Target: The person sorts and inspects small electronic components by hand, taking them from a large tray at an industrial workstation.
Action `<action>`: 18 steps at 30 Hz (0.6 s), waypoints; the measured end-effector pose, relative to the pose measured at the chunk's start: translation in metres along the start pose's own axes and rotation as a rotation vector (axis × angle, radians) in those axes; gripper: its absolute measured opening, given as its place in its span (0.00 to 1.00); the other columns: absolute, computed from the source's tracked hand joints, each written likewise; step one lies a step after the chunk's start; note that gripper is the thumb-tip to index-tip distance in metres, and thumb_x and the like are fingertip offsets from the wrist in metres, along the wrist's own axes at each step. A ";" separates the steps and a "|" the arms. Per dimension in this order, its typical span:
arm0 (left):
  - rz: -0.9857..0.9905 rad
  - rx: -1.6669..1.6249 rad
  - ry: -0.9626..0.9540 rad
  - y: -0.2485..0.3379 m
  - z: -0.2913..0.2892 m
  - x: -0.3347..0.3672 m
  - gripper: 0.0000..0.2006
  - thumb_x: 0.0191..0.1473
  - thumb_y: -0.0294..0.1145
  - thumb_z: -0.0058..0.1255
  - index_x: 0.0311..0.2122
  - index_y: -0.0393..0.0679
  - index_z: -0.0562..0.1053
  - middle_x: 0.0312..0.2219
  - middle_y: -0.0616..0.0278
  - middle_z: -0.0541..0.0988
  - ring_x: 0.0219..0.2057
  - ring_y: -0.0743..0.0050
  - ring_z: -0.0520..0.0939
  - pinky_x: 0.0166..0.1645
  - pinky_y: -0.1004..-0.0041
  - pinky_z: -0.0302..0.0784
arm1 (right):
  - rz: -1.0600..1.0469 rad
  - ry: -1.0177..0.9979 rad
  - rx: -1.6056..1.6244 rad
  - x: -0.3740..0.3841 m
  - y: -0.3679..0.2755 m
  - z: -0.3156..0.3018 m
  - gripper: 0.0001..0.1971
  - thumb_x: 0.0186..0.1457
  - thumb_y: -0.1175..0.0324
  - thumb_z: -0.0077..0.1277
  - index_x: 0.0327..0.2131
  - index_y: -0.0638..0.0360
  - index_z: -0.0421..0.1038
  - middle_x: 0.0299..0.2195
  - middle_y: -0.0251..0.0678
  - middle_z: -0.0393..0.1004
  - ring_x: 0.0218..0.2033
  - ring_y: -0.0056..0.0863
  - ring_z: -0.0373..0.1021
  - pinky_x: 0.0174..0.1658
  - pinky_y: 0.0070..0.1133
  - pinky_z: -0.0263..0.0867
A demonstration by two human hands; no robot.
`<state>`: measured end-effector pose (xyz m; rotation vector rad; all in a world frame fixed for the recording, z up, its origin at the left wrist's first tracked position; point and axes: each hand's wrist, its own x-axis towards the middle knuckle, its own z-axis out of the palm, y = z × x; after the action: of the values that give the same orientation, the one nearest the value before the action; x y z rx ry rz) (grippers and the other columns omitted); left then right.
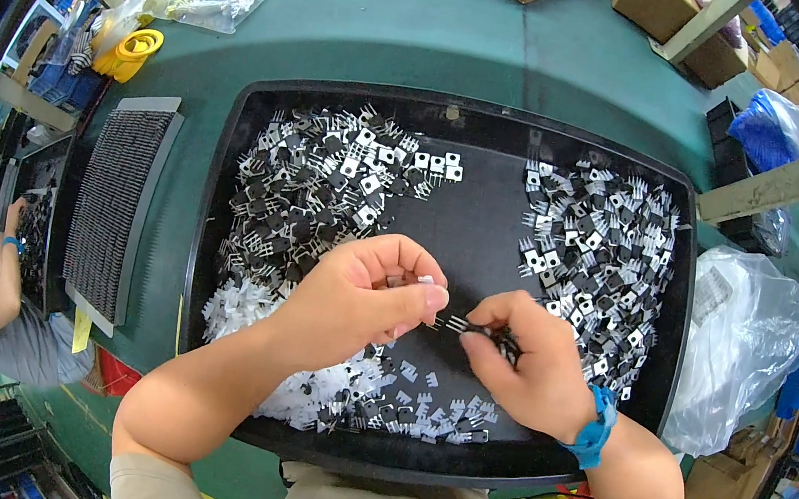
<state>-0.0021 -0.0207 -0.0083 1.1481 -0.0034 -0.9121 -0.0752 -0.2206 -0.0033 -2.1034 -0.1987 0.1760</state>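
Over the middle of a black tray [468, 223], my left hand [363, 295] pinches a small white plastic piece [427, 279] between thumb and fingers. My right hand [536, 363] is closed around several black transistors [505, 342], whose metal legs point toward my left fingertips. The hands are close but apart. A large heap of transistors [308, 177] fills the tray's left side, and another transistor heap [602, 246] lies along the right. White plastic pieces [235, 309] are piled at the near left, partly hidden by my left forearm. Transistors with white pieces [438, 418] lie along the near edge.
Left of the tray, a grey rack [118, 202] holds dense rows of dark parts. A clear plastic bag [740, 345] lies to the right, beside a metal post [782, 184]. Yellow tape rolls [131, 53] sit at the far left. A person [8, 309] works farther left.
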 end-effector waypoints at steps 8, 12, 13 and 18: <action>-0.061 0.264 -0.090 -0.005 0.006 -0.003 0.04 0.53 0.26 0.54 0.34 0.41 0.72 0.24 0.76 0.71 0.24 0.93 0.67 0.27 0.87 0.62 | -0.295 0.232 -0.025 -0.003 0.001 -0.007 0.12 0.46 0.81 0.53 0.38 0.61 0.72 0.27 0.41 0.71 0.25 0.35 0.71 0.28 0.24 0.67; 0.003 0.402 -0.110 -0.005 0.006 -0.004 0.05 0.51 0.26 0.55 0.33 0.39 0.73 0.25 0.74 0.73 0.27 0.91 0.69 0.31 0.84 0.66 | -0.346 0.200 -0.049 -0.003 -0.001 -0.009 0.13 0.46 0.82 0.53 0.38 0.62 0.73 0.28 0.41 0.71 0.26 0.35 0.71 0.29 0.24 0.69; -0.007 0.416 -0.122 -0.005 0.006 -0.003 0.05 0.51 0.26 0.55 0.33 0.39 0.73 0.26 0.73 0.74 0.28 0.90 0.70 0.32 0.83 0.67 | -0.345 0.200 -0.048 -0.004 -0.001 -0.010 0.13 0.46 0.82 0.53 0.38 0.62 0.73 0.28 0.41 0.71 0.26 0.35 0.71 0.29 0.24 0.69; 0.013 0.419 -0.129 -0.004 0.006 -0.003 0.07 0.50 0.23 0.57 0.34 0.42 0.72 0.27 0.76 0.73 0.27 0.94 0.68 0.31 0.87 0.64 | -0.335 0.189 -0.062 -0.005 0.000 -0.007 0.12 0.46 0.82 0.53 0.37 0.63 0.73 0.28 0.41 0.71 0.25 0.34 0.71 0.27 0.23 0.69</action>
<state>-0.0092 -0.0238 -0.0080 1.4701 -0.3193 -1.0003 -0.0790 -0.2278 0.0010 -2.0984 -0.4427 -0.2304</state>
